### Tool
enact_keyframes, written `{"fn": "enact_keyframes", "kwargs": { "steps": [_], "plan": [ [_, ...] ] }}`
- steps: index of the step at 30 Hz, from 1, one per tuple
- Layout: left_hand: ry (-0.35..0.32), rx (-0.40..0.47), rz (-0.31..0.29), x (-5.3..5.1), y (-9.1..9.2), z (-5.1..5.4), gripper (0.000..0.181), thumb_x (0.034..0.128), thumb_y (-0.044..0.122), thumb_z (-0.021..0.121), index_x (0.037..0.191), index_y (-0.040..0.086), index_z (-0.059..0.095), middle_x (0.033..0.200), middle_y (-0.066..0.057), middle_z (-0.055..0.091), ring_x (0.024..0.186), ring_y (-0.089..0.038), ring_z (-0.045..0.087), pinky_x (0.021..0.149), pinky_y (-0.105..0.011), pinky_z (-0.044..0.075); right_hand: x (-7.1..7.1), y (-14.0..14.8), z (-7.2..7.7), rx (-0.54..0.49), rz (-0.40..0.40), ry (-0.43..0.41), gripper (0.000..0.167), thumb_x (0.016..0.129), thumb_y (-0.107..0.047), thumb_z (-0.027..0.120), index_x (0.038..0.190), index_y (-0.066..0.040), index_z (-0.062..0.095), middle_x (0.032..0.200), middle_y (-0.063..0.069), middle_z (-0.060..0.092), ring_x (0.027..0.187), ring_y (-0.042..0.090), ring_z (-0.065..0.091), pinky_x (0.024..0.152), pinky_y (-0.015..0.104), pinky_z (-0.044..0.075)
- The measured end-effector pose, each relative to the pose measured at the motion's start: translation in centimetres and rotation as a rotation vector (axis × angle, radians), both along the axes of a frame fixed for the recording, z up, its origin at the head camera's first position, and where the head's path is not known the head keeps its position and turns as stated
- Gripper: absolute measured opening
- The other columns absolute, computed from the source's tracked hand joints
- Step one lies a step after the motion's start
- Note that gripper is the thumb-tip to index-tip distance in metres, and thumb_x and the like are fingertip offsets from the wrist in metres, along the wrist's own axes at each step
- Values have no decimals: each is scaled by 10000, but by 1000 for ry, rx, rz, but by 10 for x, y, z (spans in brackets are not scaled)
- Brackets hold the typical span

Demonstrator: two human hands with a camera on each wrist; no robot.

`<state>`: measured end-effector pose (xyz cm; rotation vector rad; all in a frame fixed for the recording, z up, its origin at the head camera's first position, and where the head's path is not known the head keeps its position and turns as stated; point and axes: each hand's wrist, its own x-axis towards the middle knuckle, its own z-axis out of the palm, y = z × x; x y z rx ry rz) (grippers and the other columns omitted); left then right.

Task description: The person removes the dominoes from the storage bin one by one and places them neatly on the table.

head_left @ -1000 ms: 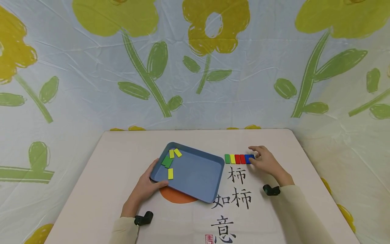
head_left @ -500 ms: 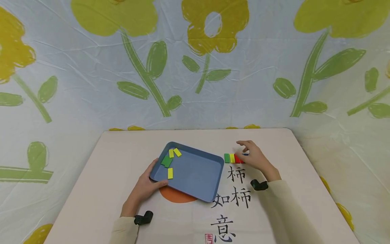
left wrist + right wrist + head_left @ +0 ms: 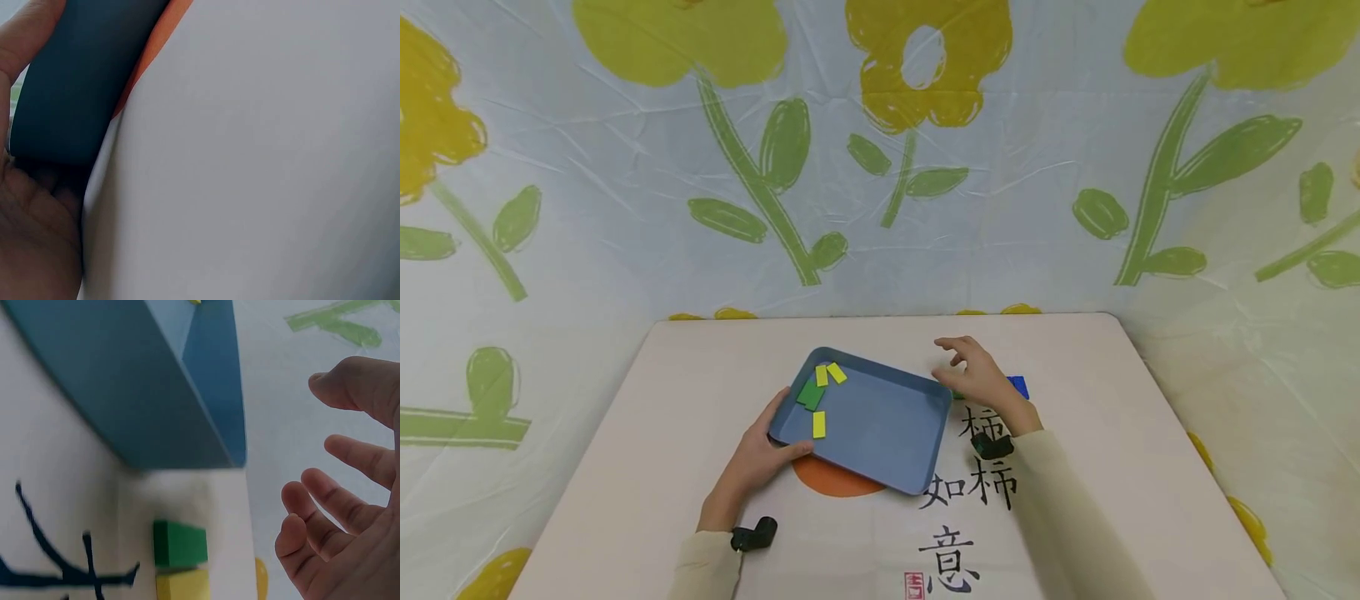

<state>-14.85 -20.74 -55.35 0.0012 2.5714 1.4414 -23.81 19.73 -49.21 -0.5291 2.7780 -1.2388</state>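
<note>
My left hand (image 3: pixel 758 457) grips the left end of a shallow blue tray (image 3: pixel 883 442), thumb at the rim; the left wrist view shows fingers tucked beneath it. Several yellow blocks (image 3: pixel 819 425) and green blocks (image 3: pixel 811 395) lie at the tray's left side. Over the tray's right corner hovers my right hand (image 3: pixel 981 382), holding nothing, its fingers spread and loosely bent. It hides most of a row of coloured blocks on the table; a blue block (image 3: pixel 1018 387) shows at the right end. In the right wrist view, a green block (image 3: pixel 180 544) stands beside a yellow block (image 3: pixel 183 585).
The pale table cover (image 3: pixel 820 550) bears black brush characters (image 3: pixel 951 562) and an orange printed shape (image 3: pixel 835 480), partly under the tray. Flower-printed cloth (image 3: pixel 1000 250) surrounds the table at the back and sides. A dark wrist camera (image 3: pixel 754 534) sits on the left wrist.
My right hand has moved left along the block row, from the blue end to the tray's right corner. The left hand and the tray stay where they were.
</note>
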Motion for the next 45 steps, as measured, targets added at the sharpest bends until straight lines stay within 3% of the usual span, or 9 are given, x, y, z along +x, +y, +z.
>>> {"fn": "enact_keyframes", "kwargs": {
  "steps": [18, 31, 40, 45],
  "plan": [
    [8, -2, 4, 0, 2, 0, 1066, 813, 533, 840, 1644, 370, 193, 1690, -120, 274, 1530, -395, 291, 1198, -665, 290, -4, -65, -1, -1, 90, 54, 602, 922, -238, 774, 1462, -76, 562, 1408, 160, 562, 1051, 277, 637, 866, 435, 574],
    [9, -17, 14, -1, 1, -2, 1082, 803, 548, 842, 1646, 366, 190, 1688, -137, 272, 1533, -412, 285, 1201, -667, 280, 6, -113, -20, 11, 218, -27, 616, 926, -281, 761, 1473, -88, 552, 1387, 154, 556, 1039, 261, 595, 809, 370, 529],
    [3, -10, 15, -1, 1, -2, 1089, 794, 558, 847, 1644, 376, 189, 1682, -139, 283, 1524, -407, 303, 1194, -659, 298, 14, -139, -31, 76, 314, -81, 591, 939, -321, 755, 1466, -128, 570, 1433, 112, 538, 1116, 224, 618, 896, 363, 558],
    [-1, -13, 19, 0, 0, -1, 1088, 792, 551, 851, 1641, 389, 190, 1677, -137, 294, 1511, -402, 325, 1187, -653, 312, 16, -150, -32, 117, 365, -52, 567, 944, -302, 750, 1453, -117, 581, 1434, 97, 567, 1103, 203, 632, 935, 349, 559]
  ]
}}
